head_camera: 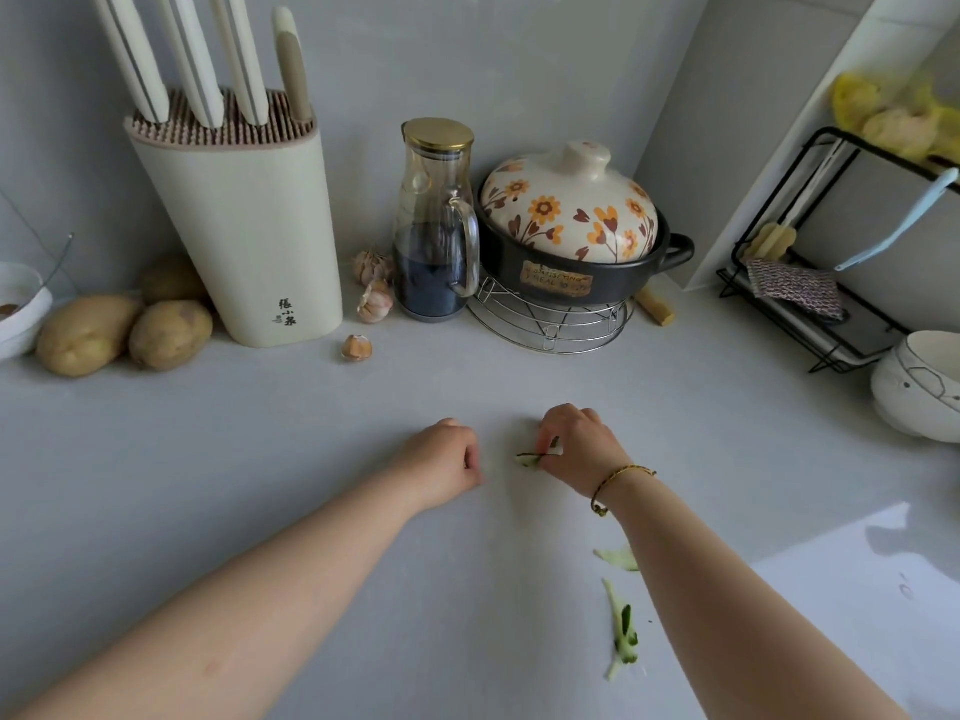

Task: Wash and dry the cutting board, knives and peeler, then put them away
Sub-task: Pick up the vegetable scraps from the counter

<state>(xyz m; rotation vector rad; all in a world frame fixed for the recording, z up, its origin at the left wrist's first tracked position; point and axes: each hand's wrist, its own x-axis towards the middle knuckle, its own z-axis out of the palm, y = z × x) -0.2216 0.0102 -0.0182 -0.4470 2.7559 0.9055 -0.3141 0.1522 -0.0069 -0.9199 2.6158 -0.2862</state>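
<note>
My right hand (576,444) pinches a strip of green cucumber peel (530,458) on the grey counter (311,459). My left hand (447,459) rests beside it as a fist, fingers curled, with nothing visible in it. A cream knife block (244,236) stands at the back left with three cream-handled knives (189,54) and a peeler-like handle (291,65) stuck in its top. A board-like grey panel (872,220) stands in the black rack (779,304) at the right.
More peel strips (621,631) lie near my right forearm. Potatoes (124,335), garlic (374,298), a glass jug (436,226) and a flowered clay pot (566,220) on a wire stand line the back wall. A white bowl (919,387) sits at the right.
</note>
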